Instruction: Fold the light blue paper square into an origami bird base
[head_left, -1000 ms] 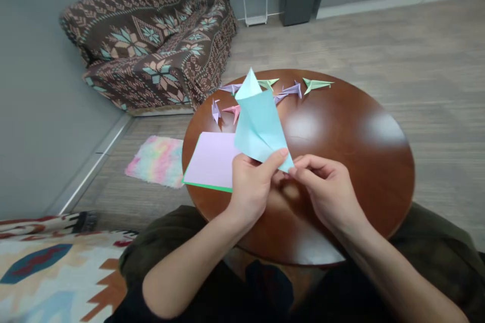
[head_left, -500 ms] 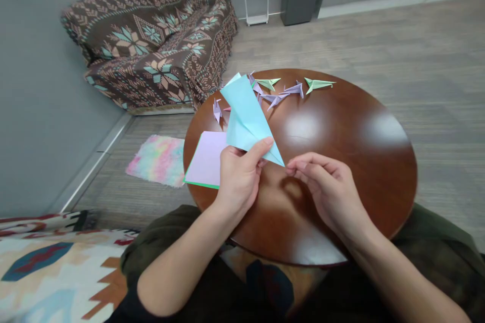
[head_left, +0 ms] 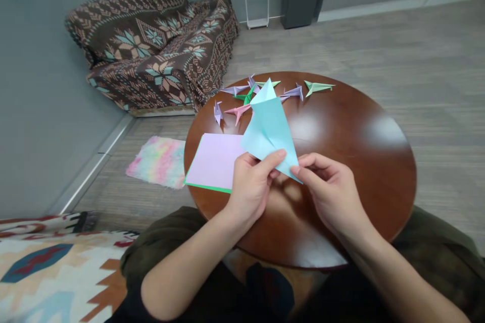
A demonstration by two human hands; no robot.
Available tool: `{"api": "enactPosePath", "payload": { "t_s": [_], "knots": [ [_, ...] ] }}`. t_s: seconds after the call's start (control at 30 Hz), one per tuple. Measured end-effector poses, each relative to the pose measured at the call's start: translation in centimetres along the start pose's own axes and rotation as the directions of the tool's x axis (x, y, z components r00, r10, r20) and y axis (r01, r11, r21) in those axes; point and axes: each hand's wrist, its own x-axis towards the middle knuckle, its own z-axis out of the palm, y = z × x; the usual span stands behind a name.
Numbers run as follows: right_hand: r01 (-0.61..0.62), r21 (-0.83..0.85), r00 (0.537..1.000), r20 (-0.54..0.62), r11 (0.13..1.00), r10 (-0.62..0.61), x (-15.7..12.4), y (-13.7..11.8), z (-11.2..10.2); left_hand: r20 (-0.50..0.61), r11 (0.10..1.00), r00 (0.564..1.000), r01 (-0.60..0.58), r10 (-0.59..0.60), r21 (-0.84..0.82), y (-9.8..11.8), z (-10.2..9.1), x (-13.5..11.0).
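While both hands work at one folded sheet of pale blue paper [head_left: 269,131], it stands over the middle of the round wooden counter [head_left: 359,176], tipped so that its peak points away from the person. The left grip [head_left: 250,192] is closed on the sheet's near edge, with the thumb across its front and the other fingers behind it. The right grip [head_left: 329,192] is almost closed, pinching the sheet's lower tip. Since half a second ago, the sheet has swung to the right, and a green paper crane [head_left: 247,96] now shows just beside its peak. Around that crane stand a pink paper crane [head_left: 238,112], several lilac paper cranes [head_left: 217,112] and a pale green paper crane [head_left: 317,87], all on the far half of the counter. Nearer the left grip, a lilac sheet [head_left: 214,161] lies on a green sheet [head_left: 206,186], just beside the blue paper. Beyond the counter, a fluffy pastel mat [head_left: 157,161] lies on the floor [head_left: 435,60].
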Motion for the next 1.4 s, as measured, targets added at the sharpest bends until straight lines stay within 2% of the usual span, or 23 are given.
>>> {"api": "enactPosePath", "payload": {
  "t_s": [0.4, 0.5, 0.57, 0.63, 0.7, 0.8, 0.87, 0.93, 1.0, 1.13, 1.2, 1.3, 1.37, 1.4],
  "knots": [
    [0.014, -0.079, 0.999, -0.035, 0.997, -0.017, 0.0, 0.0, 0.1, -0.024, 0.998, 0.998, -0.061, 0.06, -0.03, 0.6, -0.1, 0.3],
    [0.051, -0.148, 0.996, -0.065, 0.988, -0.061, 0.1, -0.3, -0.1, -0.021, 1.0, 1.0, -0.007, 0.006, -0.024, 0.9, -0.4, 0.7],
    [0.112, -0.241, 0.978, -0.144, 0.964, -0.15, 0.3, -0.6, -0.3, -0.042, 0.998, 0.997, 0.062, -0.063, -0.018, 1.0, -0.7, 1.1],
    [0.189, -0.371, 0.935, -0.215, 0.909, -0.282, 0.3, -1.0, -0.6, -0.058, 0.995, 0.993, 0.103, -0.102, 0.012, 0.9, -1.1, 1.3],
    [0.265, -0.51, 0.888, -0.202, 0.818, -0.413, 0.3, -1.3, -0.7, -0.012, 0.993, 0.997, 0.081, -0.08, 0.091, 0.5, -1.3, 1.3],
    [0.376, -0.671, 0.847, -0.032, 0.639, -0.531, 0.1, -1.2, -0.5, 0.119, 0.981, 0.993, -0.008, -0.015, 0.193, -0.1, -1.4, 1.2],
    [0.453, -0.736, 0.811, 0.105, 0.503, -0.576, 0.0, -0.9, -0.1, 0.19, 0.979, 0.982, -0.036, -0.003, 0.201, -0.4, -1.4, 1.1],
    [0.517, -0.771, 0.763, 0.217, 0.372, -0.609, 0.0, -0.6, 0.2, 0.218, 0.982, 0.976, -0.039, -0.002, 0.186, -0.6, -1.4, 1.1],
    [0.559, -0.777, 0.729, 0.294, 0.289, -0.618, 0.0, -0.3, 0.4, 0.213, 0.985, 0.977, -0.034, -0.002, 0.168, -0.7, -1.5, 1.2],
    [0.632, -0.721, 0.699, 0.372, 0.284, -0.612, -0.1, -0.7, 0.3, 0.2, 0.985, 0.98, -0.032, -0.002, 0.167, -0.4, -2.0, 1.8],
    [0.635, -0.725, 0.662, 0.333, 0.267, -0.672, -0.3, -1.3, -0.1, 0.191, 0.975, 0.982, -0.048, 0.006, 0.215, 0.0, -2.5, 2.3],
    [0.566, -0.797, 0.603, 0.226, 0.211, -0.765, -0.3, -2.4, -1.1, 0.18, 0.938, 0.983, -0.093, 0.034, 0.334, 0.9, -3.4, 3.1],
    [0.498, -0.827, 0.624, 0.133, 0.261, -0.77, 0.0, -2.8, -1.9, 0.189, 0.916, 0.98, -0.128, 0.058, 0.38, 1.4, -3.9, 3.5],
    [0.471, -0.819, 0.658, 0.079, 0.327, -0.749, 0.3, -2.9, -2.3, 0.192, 0.913, 0.979, -0.14, 0.069, 0.383, 1.5, -4.0, 3.7]
  ]
}}
